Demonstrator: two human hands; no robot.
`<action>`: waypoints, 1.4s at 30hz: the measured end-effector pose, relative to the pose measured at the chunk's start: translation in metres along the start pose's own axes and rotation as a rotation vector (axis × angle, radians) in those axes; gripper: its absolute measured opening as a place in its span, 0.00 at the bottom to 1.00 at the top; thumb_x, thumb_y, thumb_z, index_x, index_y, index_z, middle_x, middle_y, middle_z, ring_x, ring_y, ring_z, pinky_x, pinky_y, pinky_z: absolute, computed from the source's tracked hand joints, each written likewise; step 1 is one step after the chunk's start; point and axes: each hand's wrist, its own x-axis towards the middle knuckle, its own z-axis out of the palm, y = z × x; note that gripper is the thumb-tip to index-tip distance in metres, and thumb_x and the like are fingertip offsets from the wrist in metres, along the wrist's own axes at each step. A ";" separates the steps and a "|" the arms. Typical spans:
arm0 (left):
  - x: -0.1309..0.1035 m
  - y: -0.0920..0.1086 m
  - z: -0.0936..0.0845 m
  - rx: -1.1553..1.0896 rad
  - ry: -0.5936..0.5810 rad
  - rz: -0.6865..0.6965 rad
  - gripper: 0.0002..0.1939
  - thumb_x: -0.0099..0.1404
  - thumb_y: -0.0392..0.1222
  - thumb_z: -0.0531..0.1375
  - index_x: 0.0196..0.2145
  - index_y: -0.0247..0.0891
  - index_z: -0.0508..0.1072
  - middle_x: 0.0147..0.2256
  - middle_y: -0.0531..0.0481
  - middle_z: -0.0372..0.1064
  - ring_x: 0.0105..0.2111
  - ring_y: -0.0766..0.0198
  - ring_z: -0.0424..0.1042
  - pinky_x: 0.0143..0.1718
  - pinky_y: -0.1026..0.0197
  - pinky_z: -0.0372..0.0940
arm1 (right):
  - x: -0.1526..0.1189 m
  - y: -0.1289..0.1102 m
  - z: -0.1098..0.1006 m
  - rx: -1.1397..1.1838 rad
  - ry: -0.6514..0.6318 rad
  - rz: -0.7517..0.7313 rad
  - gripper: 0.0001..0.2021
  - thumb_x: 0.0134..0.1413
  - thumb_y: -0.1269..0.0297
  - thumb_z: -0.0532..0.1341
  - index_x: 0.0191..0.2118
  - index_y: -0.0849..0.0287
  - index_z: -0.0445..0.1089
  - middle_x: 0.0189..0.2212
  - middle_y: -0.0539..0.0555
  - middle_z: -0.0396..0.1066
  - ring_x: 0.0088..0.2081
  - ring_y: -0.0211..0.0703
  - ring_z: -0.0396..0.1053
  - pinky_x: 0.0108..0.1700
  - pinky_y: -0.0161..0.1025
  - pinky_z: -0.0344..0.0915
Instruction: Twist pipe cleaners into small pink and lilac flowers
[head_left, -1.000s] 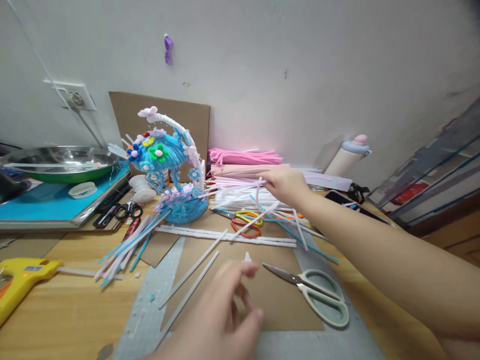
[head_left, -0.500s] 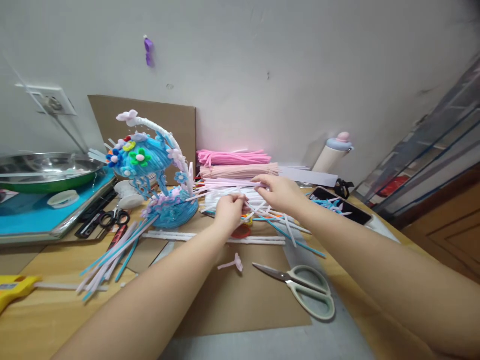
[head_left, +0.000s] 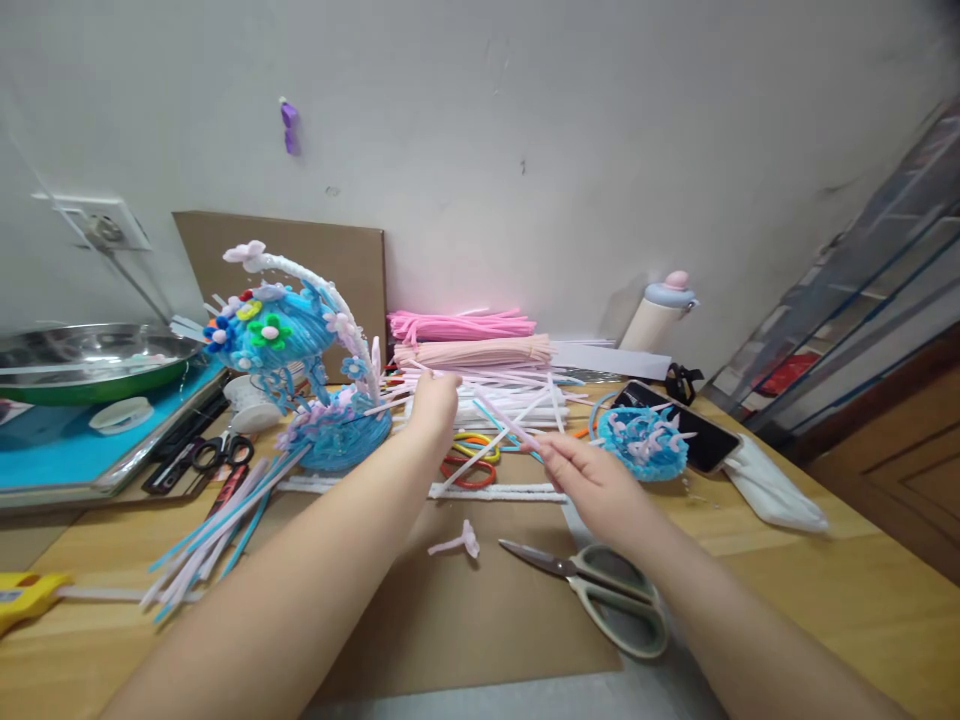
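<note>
Wooden table [head_left: 825, 585] is packed near its back edge, so gently lift that pale-lilac fuzzy stem [head_left: 517, 429] pinched in your right hand [head_left: 589, 480]; left hand's [head_left: 433, 410] grip, can't tell.

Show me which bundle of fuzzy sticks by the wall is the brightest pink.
The vivid pink bundle, the one nearest the wall. The peach bundle in front of it is paler, and the white bundle lies farther forward.

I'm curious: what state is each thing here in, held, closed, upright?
Lilac stem: held in right hand
Left hand: grip unclear
Grey-green scissors: lying, blades closed
Bottle: lid on
Phone: lying flat, screen dark
Brown board: standing upright
Bright pink stems: piled together
</note>
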 end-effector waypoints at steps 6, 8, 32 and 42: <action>-0.095 0.014 -0.041 0.199 -0.288 -0.010 0.11 0.63 0.44 0.56 0.41 0.37 0.72 0.31 0.50 0.71 0.28 0.64 0.70 0.27 0.64 0.63 | -0.033 -0.012 0.003 -0.095 -0.145 0.001 0.12 0.61 0.60 0.49 0.32 0.54 0.68 0.27 0.50 0.70 0.30 0.44 0.67 0.32 0.37 0.59; -0.120 0.019 -0.058 0.466 -0.424 0.075 0.06 0.60 0.40 0.59 0.35 0.38 0.74 0.27 0.52 0.71 0.26 0.65 0.68 0.28 0.63 0.61 | -0.046 -0.021 0.007 -0.110 -0.183 -0.017 0.12 0.62 0.61 0.48 0.32 0.54 0.66 0.27 0.50 0.70 0.30 0.44 0.67 0.32 0.36 0.58; -0.216 0.011 -0.140 1.216 -0.338 0.543 0.09 0.65 0.37 0.53 0.31 0.41 0.72 0.24 0.52 0.69 0.27 0.63 0.68 0.29 0.64 0.60 | -0.070 -0.026 -0.009 -0.141 -0.515 -0.371 0.12 0.61 0.67 0.51 0.34 0.57 0.71 0.29 0.51 0.73 0.32 0.39 0.66 0.34 0.33 0.57; -0.206 0.012 -0.159 1.162 -0.110 0.581 0.07 0.62 0.43 0.56 0.31 0.43 0.75 0.27 0.54 0.74 0.28 0.64 0.72 0.30 0.67 0.64 | -0.045 0.036 -0.071 -0.132 -0.242 -0.112 0.16 0.59 0.54 0.52 0.31 0.58 0.71 0.28 0.51 0.71 0.32 0.42 0.68 0.35 0.35 0.61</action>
